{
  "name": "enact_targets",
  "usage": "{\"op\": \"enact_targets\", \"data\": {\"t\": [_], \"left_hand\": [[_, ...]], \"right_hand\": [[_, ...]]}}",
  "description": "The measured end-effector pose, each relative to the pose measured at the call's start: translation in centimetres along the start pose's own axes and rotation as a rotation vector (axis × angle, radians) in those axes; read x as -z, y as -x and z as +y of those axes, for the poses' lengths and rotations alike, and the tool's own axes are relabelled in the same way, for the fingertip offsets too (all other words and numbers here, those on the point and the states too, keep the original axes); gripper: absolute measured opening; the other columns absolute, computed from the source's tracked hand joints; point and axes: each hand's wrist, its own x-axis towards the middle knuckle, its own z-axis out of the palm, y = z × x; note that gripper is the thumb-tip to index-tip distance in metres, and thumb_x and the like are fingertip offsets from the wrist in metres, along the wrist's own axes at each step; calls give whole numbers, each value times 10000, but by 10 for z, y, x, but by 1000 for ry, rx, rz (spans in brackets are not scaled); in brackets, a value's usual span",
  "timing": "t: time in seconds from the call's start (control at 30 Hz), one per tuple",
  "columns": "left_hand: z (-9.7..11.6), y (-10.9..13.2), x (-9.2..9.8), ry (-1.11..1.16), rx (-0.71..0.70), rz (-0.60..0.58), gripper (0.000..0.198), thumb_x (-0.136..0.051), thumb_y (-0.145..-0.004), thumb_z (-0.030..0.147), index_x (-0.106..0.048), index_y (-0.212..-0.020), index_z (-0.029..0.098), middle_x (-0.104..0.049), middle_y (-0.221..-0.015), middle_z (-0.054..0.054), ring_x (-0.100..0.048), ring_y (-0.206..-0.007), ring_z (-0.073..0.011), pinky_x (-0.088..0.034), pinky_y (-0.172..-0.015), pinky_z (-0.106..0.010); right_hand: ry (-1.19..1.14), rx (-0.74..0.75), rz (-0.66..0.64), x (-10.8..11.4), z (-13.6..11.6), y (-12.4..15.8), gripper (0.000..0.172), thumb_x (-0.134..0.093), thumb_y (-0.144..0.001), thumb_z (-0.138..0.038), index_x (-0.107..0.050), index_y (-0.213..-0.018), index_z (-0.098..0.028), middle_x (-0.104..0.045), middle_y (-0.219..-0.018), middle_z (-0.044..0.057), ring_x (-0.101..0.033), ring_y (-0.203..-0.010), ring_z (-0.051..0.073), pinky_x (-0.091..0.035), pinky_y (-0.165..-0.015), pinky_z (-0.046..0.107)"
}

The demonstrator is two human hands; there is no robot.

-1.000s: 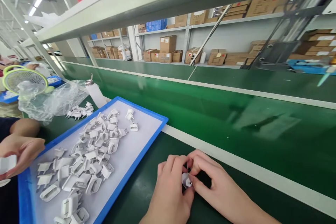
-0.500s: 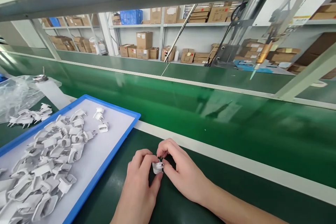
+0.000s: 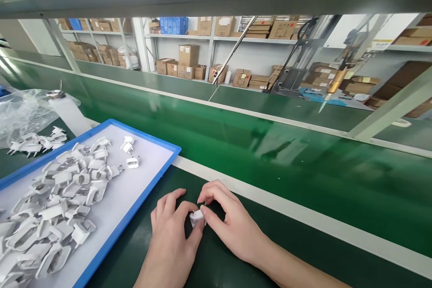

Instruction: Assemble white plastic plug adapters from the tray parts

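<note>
A small white plug housing (image 3: 196, 217) is pinched between the thumb and index finger of my left hand (image 3: 175, 227), just above the green bench. The other left fingers are spread away from it. My right hand (image 3: 232, 222) closes on the same plug housing from the right, its thumb and index fingertips at the pin end. The fingertips cover most of the pins, and I cannot make out whether a smaller part is between them. To the left, a blue-rimmed tray (image 3: 148, 139) bears a heap of similar white plug housings (image 3: 56, 209), several showing two metal pins.
Beyond my hands runs a green conveyor belt (image 3: 236, 144) with a pale edge rail. More plug housings (image 3: 37, 143) lie left of the tray, near a white bottle (image 3: 69, 112) and clear plastic bags (image 3: 23, 108). A dispensing needle (image 3: 326, 101) hangs at the far right.
The plug housing has turned in my fingers and shifted slightly left, its pins now mostly hidden. My left fingers have spread wider. The view has tilted up a little.
</note>
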Motion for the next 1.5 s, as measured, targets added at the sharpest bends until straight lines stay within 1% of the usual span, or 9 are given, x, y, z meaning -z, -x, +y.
{"op": "enact_targets", "data": {"t": [0.1,0.37,0.53,0.6,0.8,0.97,1.23,1.37,1.5], "left_hand": [[0,0,1,3,-9,-8,169,-513,-975,294,-665,-1044,317,-477,-1390,-45,-376,-1342,-312,-376,-1052,-601],[10,-2,4,-23,-9,64,282,-535,-890,21,-629,-1016,255,-515,-1300,-56,-437,-1261,-274,-397,-1040,-517],[6,-5,3,-7,-13,68,130,-554,-966,186,-629,-1065,227,-508,-1340,-87,-409,-1302,-302,-391,-1062,-537],[4,-6,5,7,-7,44,154,-523,-992,246,-639,-1092,239,-485,-1390,-85,-378,-1335,-316,-393,-1066,-544],[5,-7,13,49,33,16,151,-603,-941,190,-648,-1055,279,-467,-1403,-45,-358,-1353,-306,-391,-1078,-535],[6,-9,11,14,21,17,244,-605,-892,82,-605,-1048,270,-480,-1364,-53,-382,-1333,-298,-410,-1053,-522],[6,-6,6,-17,-3,61,188,-615,-924,114,-609,-1032,267,-502,-1324,-48,-432,-1279,-286,-419,-1043,-516],[5,-3,2,-44,-1,75,292,-732,-849,127,-623,-1081,267,-495,-1352,-49,-447,-1261,-296,-417,-1047,-515],[8,-3,2,-46,13,77,279,-797,-809,191,-641,-1031,254,-500,-1344,-50,-439,-1266,-310,-404,-1046,-519]], "right_hand": [[6,12,-14,1,-2,-1,157,-468,-950,-117,-573,-961,-232,-540,-1051,13,-548,-979,176,-447,-845,318],[33,47,-104,2,-4,-4,105,-505,-970,-161,-574,-979,-240,-547,-1130,34,-557,-1065,203,-448,-931,344],[54,-15,-76,1,3,-6,108,-476,-1035,-255,-582,-1016,-256,-557,-1131,35,-559,-1070,215,-467,-928,353],[62,-33,-64,1,5,-6,113,-476,-1044,-289,-586,-1058,-265,-558,-1132,33,-559,-1065,217,-475,-922,357],[84,-48,-61,0,6,-5,96,-519,-1034,-326,-583,-1080,-272,-558,-1141,29,-555,-1068,218,-490,-927,364],[72,-8,-73,2,2,-7,105,-553,-1010,-333,-597,-1079,-267,-574,-1135,40,-565,-1065,233,-503,-914,365],[-4,-71,24,2,4,-7,162,-496,-1036,-345,-610,-1053,-232,-636,-1077,44,-616,-1018,223,-501,-915,358],[-40,-118,12,2,5,-5,204,-499,-1037,-355,-634,-1121,-227,-677,-1096,41,-640,-1040,223,-510,-905,347],[-31,-136,3,2,4,-3,175,-517,-1024,-321,-656,-1083,-232,-692,-1071,29,-657,-1027,217,-513,-893,338]]}}
